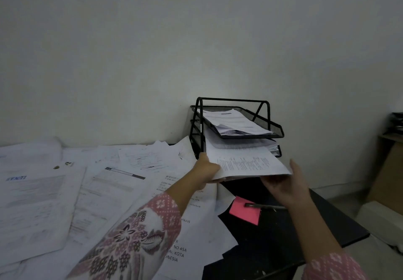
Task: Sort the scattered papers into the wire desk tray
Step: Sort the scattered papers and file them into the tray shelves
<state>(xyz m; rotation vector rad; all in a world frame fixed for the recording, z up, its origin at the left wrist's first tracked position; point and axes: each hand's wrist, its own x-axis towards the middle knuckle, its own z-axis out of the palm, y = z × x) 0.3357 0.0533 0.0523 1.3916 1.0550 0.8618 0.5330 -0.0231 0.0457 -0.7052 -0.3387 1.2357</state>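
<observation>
1. Both hands hold a sheaf (246, 163) of printed sheets at the mouth of the wire tray (236, 125), which stands at 1 o'clock on the desk (283, 231), close to the wall (196, 39).

2. The left hand (206, 168) grips the sheaf's left edge, thumb on top and fingers curled beneath; the exact lie of those fingers cannot be told.

3. The right hand (287, 183) supports the sheaf's near right corner from below, thumb raised along the right edge; the other fingers sit in shadow beneath the paper and their spread cannot be told.

4. The sheaf's far end reaches in under the top tier, level with the lower tier, while its near end overhangs toward the person.

5. The top tier carries its own pile (235, 122) of papers, partly folded and askew; more sheets lie in the tier under it.

6. Loose papers (65, 192) cover the desk from 9 to 12 o'clock, overlapping at all angles, some under the left sleeve (130, 236).

7. A pink note (245, 211) lies on the dark desk at 3 o'clock, with a pen (261, 206) resting across its far right corner.

8. A cardboard box (388, 177) stands at far right, off the desk.
</observation>
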